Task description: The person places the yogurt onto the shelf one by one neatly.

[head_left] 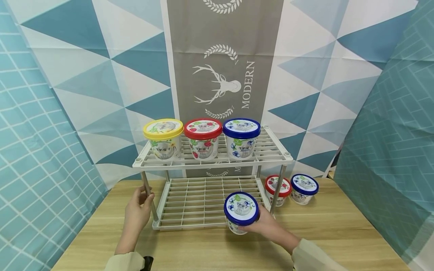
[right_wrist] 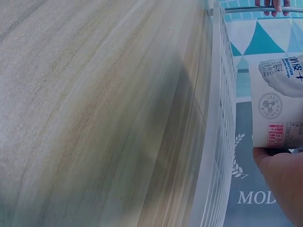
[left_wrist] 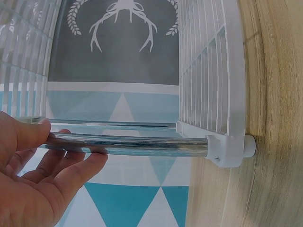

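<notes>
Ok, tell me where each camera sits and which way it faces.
Head: on the person's head, facing forward and down at the white rack; left hand, right hand and both sleeves show.
Left wrist: on that wrist, facing the rack's metal post, gripped by the left hand.
Right wrist: on that wrist, facing the tabletop, rack and held tub; parts of both hands show.
Shared: head and right wrist views both show the held tub.

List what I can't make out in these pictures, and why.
Lower red tub: head view, partly hidden by a post.
Held tub: right wrist view, cut off by the right edge.
Right hand: head view, most fingers hidden behind that tub.
Left hand: left wrist view, partly cut off by the left edge.
Fine print on lids: head view, too small.
</notes>
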The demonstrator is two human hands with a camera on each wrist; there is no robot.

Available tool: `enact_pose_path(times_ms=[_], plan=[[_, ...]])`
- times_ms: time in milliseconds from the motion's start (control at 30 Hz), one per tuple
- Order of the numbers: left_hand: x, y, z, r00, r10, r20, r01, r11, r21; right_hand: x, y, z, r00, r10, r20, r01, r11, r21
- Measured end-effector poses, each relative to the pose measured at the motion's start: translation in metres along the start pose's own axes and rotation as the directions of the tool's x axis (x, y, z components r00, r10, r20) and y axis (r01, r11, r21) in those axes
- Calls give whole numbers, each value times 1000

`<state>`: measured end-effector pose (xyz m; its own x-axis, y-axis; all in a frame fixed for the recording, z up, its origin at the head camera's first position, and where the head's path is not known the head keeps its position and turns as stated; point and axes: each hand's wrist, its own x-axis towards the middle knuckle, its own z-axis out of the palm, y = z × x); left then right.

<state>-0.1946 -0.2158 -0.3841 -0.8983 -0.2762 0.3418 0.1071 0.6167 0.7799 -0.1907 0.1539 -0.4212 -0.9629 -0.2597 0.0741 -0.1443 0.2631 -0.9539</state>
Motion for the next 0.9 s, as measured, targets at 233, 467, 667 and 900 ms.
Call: enact_pose_path(times_ms=[233,467,667,900], plan=[[0,0,0,1000,-4,2,4,1000,7,1,1,2,1000,-16,16,16,1000,-7],[0,-1,0,1000,-1,2,1,1000,6,3,-1,5,999,-17,32,17,1000,4],[0,-1,0,1000,0,1,0,1000,5,5,-1,8,999,-13,33,13,1000,12],[0,-1,-1,1000,-20,21,20,1000,-5,6,-1,11,999,-15,30,16,1000,-2]])
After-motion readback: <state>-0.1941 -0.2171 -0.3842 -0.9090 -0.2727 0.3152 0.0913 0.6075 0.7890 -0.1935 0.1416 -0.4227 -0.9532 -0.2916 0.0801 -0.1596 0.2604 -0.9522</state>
